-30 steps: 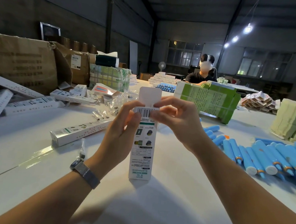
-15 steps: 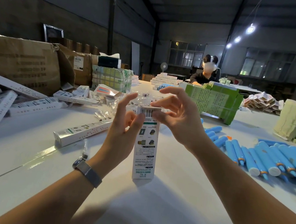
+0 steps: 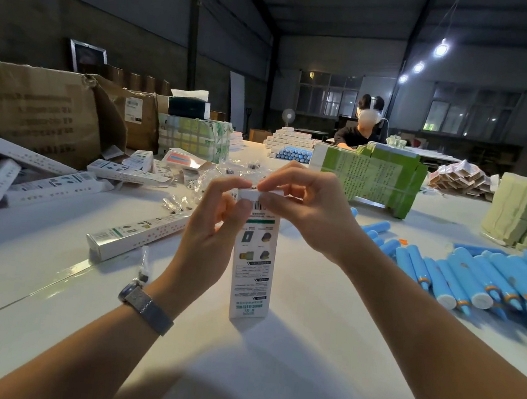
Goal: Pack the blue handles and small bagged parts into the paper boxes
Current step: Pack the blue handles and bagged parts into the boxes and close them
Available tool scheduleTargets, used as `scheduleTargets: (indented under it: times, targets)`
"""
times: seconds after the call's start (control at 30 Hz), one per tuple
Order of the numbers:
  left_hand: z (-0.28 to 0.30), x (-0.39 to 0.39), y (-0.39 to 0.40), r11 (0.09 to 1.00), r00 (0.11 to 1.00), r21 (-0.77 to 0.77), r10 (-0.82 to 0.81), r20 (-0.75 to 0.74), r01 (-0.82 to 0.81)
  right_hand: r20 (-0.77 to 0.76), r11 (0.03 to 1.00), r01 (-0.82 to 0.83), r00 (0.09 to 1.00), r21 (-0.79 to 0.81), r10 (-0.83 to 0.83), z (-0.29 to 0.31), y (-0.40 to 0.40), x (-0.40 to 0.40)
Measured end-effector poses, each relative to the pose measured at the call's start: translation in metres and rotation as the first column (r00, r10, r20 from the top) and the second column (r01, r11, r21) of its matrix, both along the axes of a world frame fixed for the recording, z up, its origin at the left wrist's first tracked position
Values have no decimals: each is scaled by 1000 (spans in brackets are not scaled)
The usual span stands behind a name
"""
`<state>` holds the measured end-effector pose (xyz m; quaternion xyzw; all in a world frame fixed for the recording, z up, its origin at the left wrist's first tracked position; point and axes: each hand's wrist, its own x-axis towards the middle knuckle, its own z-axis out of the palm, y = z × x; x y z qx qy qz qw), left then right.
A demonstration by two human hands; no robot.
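A white printed paper box (image 3: pixel 253 263) stands upright on its end, top flap folded down where fingers pinch it. Blue handles (image 3: pixel 462 278) lie side by side, right of the grip; small bagged parts (image 3: pixel 191 188) lie heaped just beyond it, leftward.

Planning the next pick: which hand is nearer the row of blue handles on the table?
Right. The right hand pinches the paper box top, on the side toward the blue handles; the left hand grips the box's far side.

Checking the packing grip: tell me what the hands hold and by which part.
Both hands, left hand and right hand, hold one upright paper box at its top end, fingertips pinching the folded top flap; its bottom rests on the table.
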<state>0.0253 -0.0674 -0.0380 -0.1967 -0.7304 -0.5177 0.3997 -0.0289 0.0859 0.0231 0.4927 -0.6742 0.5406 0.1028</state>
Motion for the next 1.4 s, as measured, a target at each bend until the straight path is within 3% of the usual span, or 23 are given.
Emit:
scheduleTargets:
  times: [0.2,0.53,0.83,1.4]
  targets:
    - [4,0,2,999,997,31,18,-71,-15,-56,999,31,998,24,-30,2,-3,4]
    - [1,-2,0,997,991,-56,36,-127,-43,-49,995,67,997,79,-64,3,-7,8]
    - [-3,-4,-2,991,991,-116,56,-124,-71,-36,998,63,997,-15,-63,5,-3,8]
    - [-3,-3,-3,982,990,-178,40,-138,-64,15,994,49,999,103,-50,17,4,4]
